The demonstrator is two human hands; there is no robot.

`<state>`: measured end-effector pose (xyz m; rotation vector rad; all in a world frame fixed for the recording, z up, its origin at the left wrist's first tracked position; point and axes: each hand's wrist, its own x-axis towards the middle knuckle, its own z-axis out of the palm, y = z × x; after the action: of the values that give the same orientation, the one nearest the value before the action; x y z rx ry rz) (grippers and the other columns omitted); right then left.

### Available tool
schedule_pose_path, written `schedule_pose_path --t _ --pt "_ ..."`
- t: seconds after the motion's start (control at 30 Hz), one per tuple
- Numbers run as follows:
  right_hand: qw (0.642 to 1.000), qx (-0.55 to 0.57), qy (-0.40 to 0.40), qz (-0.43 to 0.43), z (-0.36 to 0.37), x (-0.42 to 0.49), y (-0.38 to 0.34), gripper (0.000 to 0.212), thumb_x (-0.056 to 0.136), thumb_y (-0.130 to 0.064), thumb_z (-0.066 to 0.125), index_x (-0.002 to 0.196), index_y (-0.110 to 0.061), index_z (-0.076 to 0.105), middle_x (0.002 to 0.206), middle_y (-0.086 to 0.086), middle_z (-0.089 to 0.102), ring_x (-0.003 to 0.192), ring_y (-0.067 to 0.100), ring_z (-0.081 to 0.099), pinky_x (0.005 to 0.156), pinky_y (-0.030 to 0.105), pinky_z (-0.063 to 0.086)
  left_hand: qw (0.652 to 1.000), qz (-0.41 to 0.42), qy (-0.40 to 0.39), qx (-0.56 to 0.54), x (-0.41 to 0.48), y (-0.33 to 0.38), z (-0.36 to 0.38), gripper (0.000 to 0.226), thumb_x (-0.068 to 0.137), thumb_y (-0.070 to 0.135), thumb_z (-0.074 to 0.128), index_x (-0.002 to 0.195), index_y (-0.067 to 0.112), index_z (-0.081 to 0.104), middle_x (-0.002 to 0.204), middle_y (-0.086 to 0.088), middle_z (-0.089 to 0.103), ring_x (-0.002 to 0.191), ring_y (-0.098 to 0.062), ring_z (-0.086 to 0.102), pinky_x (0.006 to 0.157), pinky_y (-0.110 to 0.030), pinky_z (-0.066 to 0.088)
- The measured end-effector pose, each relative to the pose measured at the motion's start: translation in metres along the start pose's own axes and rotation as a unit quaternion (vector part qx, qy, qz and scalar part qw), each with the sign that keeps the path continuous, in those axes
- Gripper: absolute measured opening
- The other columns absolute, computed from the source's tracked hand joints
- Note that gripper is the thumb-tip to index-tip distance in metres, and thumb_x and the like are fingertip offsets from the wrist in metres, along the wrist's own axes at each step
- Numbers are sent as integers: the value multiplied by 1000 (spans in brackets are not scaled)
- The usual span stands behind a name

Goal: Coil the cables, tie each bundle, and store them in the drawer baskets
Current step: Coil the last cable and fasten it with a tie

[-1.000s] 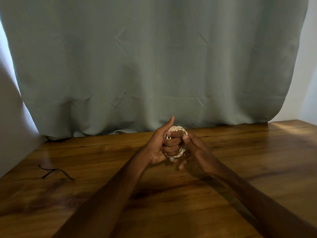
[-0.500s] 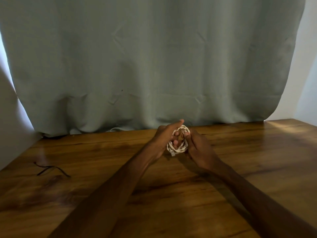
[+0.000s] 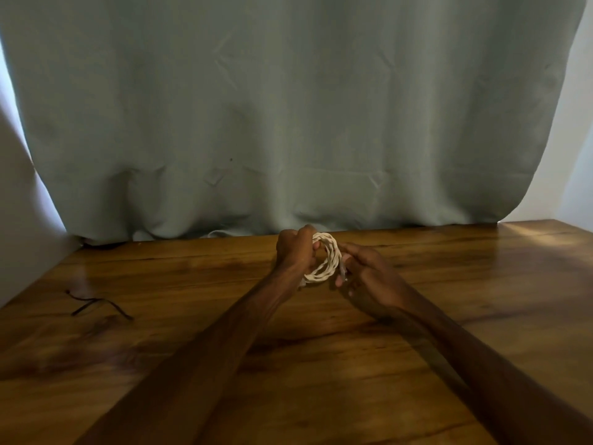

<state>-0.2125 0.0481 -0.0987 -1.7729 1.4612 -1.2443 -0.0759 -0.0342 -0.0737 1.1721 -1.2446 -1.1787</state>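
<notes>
A small coil of cream braided cable (image 3: 327,261) is held upright just above the wooden table (image 3: 449,316), near its far edge. My left hand (image 3: 293,252) grips the coil's left side with curled fingers. My right hand (image 3: 362,274) is at the coil's right side and pinches a grey plug end of the cable. Part of the coil is hidden behind my left fingers. No drawer or basket is in view.
Thin black ties (image 3: 96,305) lie on the table at the left. A grey-green curtain (image 3: 288,123) hangs behind the table's far edge. A pale wall (image 3: 19,220) borders the table on the left.
The coil has turned from facing me to edge-on and opened into a clearer ring. My left thumb, raised before, now curls down over it. My right hand has drawn slightly to the right.
</notes>
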Motion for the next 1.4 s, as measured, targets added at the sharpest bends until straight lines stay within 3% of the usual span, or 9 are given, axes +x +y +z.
schedule_pose_path --t 0.17,0.3,0.5,0.6,0.73,0.93,1.2,1.27,1.4 --pt "997 -61 27 -28 -8 1 -1 26 106 -18 52 110 -29 74 92 -6 78 92 13 73 87 42 58 995 -29 -89 -28 4 7 -8 39 90 19 51 52 14 47 40 5 32 31 -10 23 37 -14 19" --pt "995 -64 54 -48 -11 -1 -3 20 98 -16 66 102 -29 80 94 -11 79 93 9 74 85 38 59 985 -46 -162 -40 -1 9 -4 39 91 20 46 52 17 44 42 6 28 33 -9 19 38 -14 18" --pt "977 197 65 39 -15 -3 -7 22 87 12 67 103 1 76 91 16 79 75 18 75 62 23 58 978 -44 -198 -39 -12 17 2 44 94 20 43 51 16 43 39 5 35 30 -8 23 36 -13 20" --pt "956 278 53 73 -12 0 -4 28 85 14 67 111 6 72 105 26 75 89 31 76 75 36 64 981 -31 -192 -25 -12 18 1 47 95 23 44 48 17 44 43 2 37 31 -10 24 38 -13 20" --pt "943 317 56 87 -13 7 6 23 89 5 68 111 5 73 114 30 72 102 40 69 100 53 51 977 -38 -206 -32 -11 21 -3 47 95 23 42 48 18 41 46 2 28 33 -9 18 39 -14 16" --pt "936 340 50 78 -15 6 5 21 95 4 60 112 9 69 98 27 70 73 24 62 73 36 59 977 -43 -208 -27 -14 19 -2 50 97 25 40 48 18 40 46 1 30 33 -9 19 38 -13 14" --pt "949 297 49 100 -15 5 0 20 94 5 58 110 9 70 103 27 75 87 31 73 70 33 63 990 -26 -137 -2 -21 19 1 42 97 20 48 56 10 51 43 -2 48 27 -13 40 35 -13 29" --pt "948 296 45 104 -14 7 -1 25 97 0 53 113 10 70 108 27 74 95 35 74 80 39 62 993 -9 -120 -7 -25 22 2 40 97 15 49 58 7 51 48 -8 52 26 -13 46 33 -13 33" --pt "939 320 -16 124 -12 9 2 47 92 -11 42 131 10 59 127 29 67 115 42 65 90 50 55 996 64 -61 25 -19 20 5 39 89 21 52 53 8 56 57 -14 58 49 -27 59 48 -34 47"
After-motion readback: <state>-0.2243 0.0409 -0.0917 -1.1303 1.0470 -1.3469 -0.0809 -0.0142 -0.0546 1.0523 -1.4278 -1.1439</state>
